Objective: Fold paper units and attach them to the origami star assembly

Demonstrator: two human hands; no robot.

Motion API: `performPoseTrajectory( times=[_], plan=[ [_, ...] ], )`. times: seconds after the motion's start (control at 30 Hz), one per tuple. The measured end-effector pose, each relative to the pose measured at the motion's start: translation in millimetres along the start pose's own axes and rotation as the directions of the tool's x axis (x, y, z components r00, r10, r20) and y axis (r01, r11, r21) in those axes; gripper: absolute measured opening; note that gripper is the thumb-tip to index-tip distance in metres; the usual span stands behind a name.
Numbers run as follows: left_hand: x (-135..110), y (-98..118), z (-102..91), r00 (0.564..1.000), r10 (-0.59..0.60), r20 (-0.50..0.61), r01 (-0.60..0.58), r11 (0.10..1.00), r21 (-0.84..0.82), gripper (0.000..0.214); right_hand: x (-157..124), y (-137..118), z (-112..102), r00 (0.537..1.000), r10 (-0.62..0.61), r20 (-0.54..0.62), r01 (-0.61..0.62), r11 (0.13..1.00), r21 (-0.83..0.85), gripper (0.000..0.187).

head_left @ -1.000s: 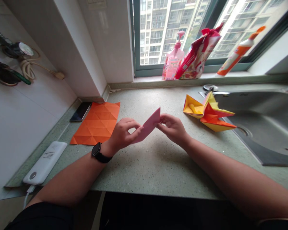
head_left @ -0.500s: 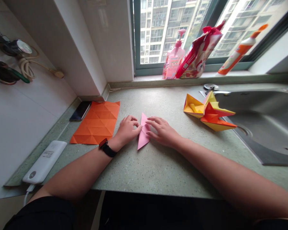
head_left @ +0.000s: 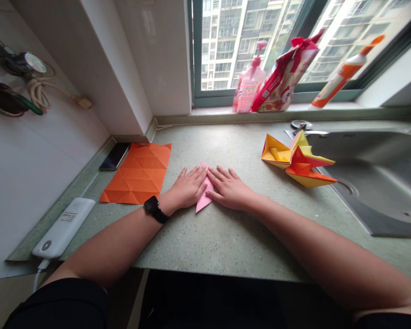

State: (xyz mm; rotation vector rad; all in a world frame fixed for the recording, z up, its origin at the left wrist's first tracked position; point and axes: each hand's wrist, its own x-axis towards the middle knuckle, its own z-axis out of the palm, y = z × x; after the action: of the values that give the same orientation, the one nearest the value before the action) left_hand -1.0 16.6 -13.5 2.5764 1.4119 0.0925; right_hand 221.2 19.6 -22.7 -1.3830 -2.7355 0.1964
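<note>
A folded piece of pink origami paper [head_left: 204,201] lies flat on the speckled counter [head_left: 222,246], its pointed lower end showing between my hands. My left hand [head_left: 188,186] rests flat over its left side with the fingers stretched out. From the right, my right hand [head_left: 231,187] lies on it too, palm down, fingers spread. Both hands hide much of the paper's upper part. A creased orange sheet [head_left: 137,173] lies to the left of my left hand.
Folded yellow and orange paper shapes [head_left: 297,160] sit beside the metal sink [head_left: 383,173] on the right. A phone [head_left: 114,156] and a white power bank [head_left: 64,227] lie at the left edge. On the sill stand a pink pump bottle [head_left: 249,87], a red bag [head_left: 287,77] and an orange-white bottle [head_left: 345,73].
My left hand has gone from bent fingers at the paper's left edge to lying flat over it. My right fingers have flattened onto the paper as well.
</note>
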Motion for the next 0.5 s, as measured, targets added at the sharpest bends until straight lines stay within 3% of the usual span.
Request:
performPoseTrajectory(
  times=[0.17, 0.5],
  plan=[
    [10, -8, -6.7, 0.998, -0.052, 0.038, 0.051, 0.998, 0.030, 0.066, 1, -1, 0, 1.000, 0.014, 0.028, -0.013, 1.000, -0.011, 0.088],
    [15, -6, -8.9, 0.998, -0.066, -0.018, 0.067, 0.997, 0.037, 0.063, 15, 2, 1, 0.992, 0.125, 0.002, -0.125, 0.992, 0.008, 0.075]
  ],
)
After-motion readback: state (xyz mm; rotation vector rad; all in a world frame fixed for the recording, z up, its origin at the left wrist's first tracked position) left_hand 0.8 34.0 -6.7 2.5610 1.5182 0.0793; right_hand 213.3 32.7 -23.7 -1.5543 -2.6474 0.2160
